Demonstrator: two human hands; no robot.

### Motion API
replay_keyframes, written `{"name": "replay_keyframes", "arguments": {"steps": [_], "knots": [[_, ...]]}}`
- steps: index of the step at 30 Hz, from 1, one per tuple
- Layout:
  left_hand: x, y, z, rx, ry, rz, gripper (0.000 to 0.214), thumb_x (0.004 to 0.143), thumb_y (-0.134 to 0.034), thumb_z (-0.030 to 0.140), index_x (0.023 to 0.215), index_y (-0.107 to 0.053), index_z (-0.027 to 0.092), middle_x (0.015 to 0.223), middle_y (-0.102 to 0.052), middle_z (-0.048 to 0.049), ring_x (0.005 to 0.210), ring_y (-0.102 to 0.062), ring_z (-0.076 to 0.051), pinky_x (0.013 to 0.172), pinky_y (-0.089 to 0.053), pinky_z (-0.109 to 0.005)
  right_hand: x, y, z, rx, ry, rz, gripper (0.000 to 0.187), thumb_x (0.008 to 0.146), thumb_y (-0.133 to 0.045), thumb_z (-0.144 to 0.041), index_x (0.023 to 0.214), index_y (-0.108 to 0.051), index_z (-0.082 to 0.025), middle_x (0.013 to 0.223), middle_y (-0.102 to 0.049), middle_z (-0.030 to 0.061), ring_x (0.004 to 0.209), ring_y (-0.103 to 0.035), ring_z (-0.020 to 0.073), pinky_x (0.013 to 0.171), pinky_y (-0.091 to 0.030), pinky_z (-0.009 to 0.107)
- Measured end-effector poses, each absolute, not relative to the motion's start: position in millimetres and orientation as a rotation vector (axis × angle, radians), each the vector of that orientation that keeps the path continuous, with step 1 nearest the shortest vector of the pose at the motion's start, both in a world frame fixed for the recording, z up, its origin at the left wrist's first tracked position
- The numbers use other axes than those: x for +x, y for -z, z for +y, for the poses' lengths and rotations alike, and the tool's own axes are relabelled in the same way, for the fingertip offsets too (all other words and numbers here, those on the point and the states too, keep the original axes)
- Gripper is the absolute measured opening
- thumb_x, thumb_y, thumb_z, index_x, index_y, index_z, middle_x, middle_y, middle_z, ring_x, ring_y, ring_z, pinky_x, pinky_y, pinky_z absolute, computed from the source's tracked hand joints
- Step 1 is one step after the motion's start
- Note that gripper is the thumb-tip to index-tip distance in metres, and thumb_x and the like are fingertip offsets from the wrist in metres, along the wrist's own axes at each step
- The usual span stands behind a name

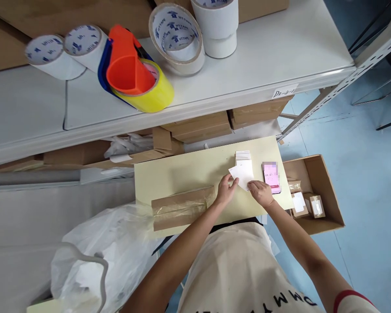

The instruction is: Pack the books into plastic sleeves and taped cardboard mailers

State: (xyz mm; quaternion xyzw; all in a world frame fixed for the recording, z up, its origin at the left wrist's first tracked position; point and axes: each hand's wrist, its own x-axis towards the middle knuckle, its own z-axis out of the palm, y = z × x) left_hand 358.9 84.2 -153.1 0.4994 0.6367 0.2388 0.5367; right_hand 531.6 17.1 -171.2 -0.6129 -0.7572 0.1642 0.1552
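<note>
Between my two hands is a white label sheet (243,173), tilted over the pale table (169,174). My left hand (227,189) pinches its left edge between thumb and fingers. At the sheet's lower right corner, my right hand (260,192) grips with closed fingertips. Just beyond it lies a stack of white labels (243,155), partly covered by the held sheet. A long brown cardboard box (182,208) wrapped in clear tape rests left of my left hand. To the right of the stack lies a phone (271,178) with a pink lit screen.
An open carton (329,195) holding small taped boxes stands on the floor at right. Above the table, a grey shelf (263,52) carries white tape rolls (177,39) and an orange tape dispenser (127,65) with yellow tape. A clear plastic bag (117,243) hangs at lower left.
</note>
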Motion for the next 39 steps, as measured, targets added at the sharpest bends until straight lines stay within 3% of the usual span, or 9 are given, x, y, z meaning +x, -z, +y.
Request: {"name": "replay_keyframes", "arguments": {"steps": [6, 10, 14, 18, 21, 25, 28, 31, 39], "knots": [[363.1, 136.8, 105.5, 1.067, -0.678, 1.498, 0.029, 0.073, -0.066, 0.045, 0.083, -0.061, 0.018, 0.077, -0.068, -0.0026, 0.072, -0.063, -0.016, 0.065, -0.048, -0.026, 530.0, 160.4, 16.4, -1.722, -0.587, -1.992, 0.032, 0.092, -0.046, -0.020, 0.120, -0.060, -0.020, 0.124, -0.062, 0.0150, 0.120, -0.056, 0.0281, 0.099, -0.046, 0.045], [355.8, 123.4, 116.3, 0.992, -0.679, 1.315, 0.038, 0.068, -0.070, 0.052, 0.081, -0.060, 0.018, 0.074, -0.067, -0.0010, 0.067, -0.060, -0.014, 0.062, -0.047, -0.024, 530.6, 155.4, 27.7, -1.752, -0.764, -1.810, 0.076, 0.078, -0.068, -0.042, 0.142, -0.039, -0.012, 0.147, -0.040, 0.0234, 0.141, -0.032, 0.0369, 0.111, -0.032, 0.057], [345.6, 118.1, 125.8, 0.910, -0.737, 1.278, 0.045, 0.064, -0.073, 0.055, 0.084, -0.058, 0.018, 0.077, -0.068, -0.0021, 0.067, -0.061, -0.014, 0.063, -0.049, -0.025, 534.0, 149.0, 41.9, -1.594, -1.034, -1.833, 0.046, 0.076, -0.071, -0.051, 0.111, -0.066, -0.020, 0.143, -0.049, 0.0178, 0.142, -0.030, 0.0375, 0.112, -0.021, 0.064], [332.1, 118.6, 130.6, 0.968, -0.813, 1.427, 0.043, 0.071, -0.065, 0.057, 0.085, -0.058, 0.018, 0.081, -0.067, -0.0041, 0.074, -0.063, -0.017, 0.068, -0.051, -0.029, 533.3, 139.8, 51.3, -1.534, -1.089, -1.788, 0.028, 0.083, -0.066, -0.049, 0.081, -0.069, -0.021, 0.138, -0.054, 0.0136, 0.142, -0.032, 0.0358, 0.111, -0.018, 0.065], [324.9, 104.3, 128.1, 1.309, -0.840, 1.650, 0.040, 0.079, -0.060, 0.051, 0.102, -0.061, 0.018, 0.107, -0.066, -0.0118, 0.102, -0.062, -0.025, 0.087, -0.049, -0.037, 529.3, 132.8, 57.4, -1.554, -1.038, -1.803, 0.029, 0.089, -0.059, -0.046, 0.077, -0.069, -0.021, 0.135, -0.056, 0.0129, 0.140, -0.034, 0.0351, 0.109, -0.020, 0.066], [331.1, 69.6, 122.9, 2.040, -0.584, 1.432, 0.043, 0.078, -0.068, 0.035, 0.119, -0.062, 0.023, 0.138, -0.053, -0.0137, 0.138, -0.036, -0.034, 0.113, -0.023, -0.051, 524.5, 123.0, 64.7, -1.582, -0.944, -1.955, 0.028, 0.092, -0.055, -0.044, 0.083, -0.071, -0.023, 0.135, -0.056, 0.0123, 0.138, -0.036, 0.0352, 0.108, -0.018, 0.070], [342.2, 56.9, 123.1, 2.215, -0.230, 1.029, 0.018, 0.085, -0.058, 0.023, 0.097, -0.070, 0.028, 0.113, -0.070, -0.0072, 0.126, -0.050, -0.030, 0.115, -0.011, -0.056, 524.0, 118.0, 67.9, -1.585, -0.901, -2.065, 0.026, 0.094, -0.054, -0.042, 0.094, -0.073, -0.025, 0.133, -0.057, 0.0115, 0.135, -0.039, 0.0333, 0.110, -0.017, 0.069], [347.2, 61.3, 126.5, 2.202, -0.066, 1.004, 0.026, 0.089, -0.049, 0.023, 0.074, -0.070, 0.026, 0.084, -0.073, -0.0051, 0.099, -0.062, -0.026, 0.114, -0.010, -0.055, 526.1, 118.0, 69.4, -1.582, -0.934, -2.089, 0.025, 0.094, -0.053, -0.041, 0.097, -0.073, -0.026, 0.129, -0.061, 0.0109, 0.129, -0.046, 0.0308, 0.109, -0.019, 0.068], [337.7, 85.6, 141.3, 1.984, -0.097, 1.151, 0.024, 0.084, -0.056, 0.025, 0.066, -0.071, 0.025, 0.071, -0.072, -0.0019, 0.081, -0.063, -0.022, 0.107, -0.022, -0.048, 532.6, 126.6, 68.7, -1.493, -1.078, -1.938, 0.027, 0.095, -0.053, -0.039, 0.085, -0.074, -0.025, 0.107, -0.071, 0.0087, 0.110, -0.061, 0.0237, 0.111, -0.020, 0.059]]}}
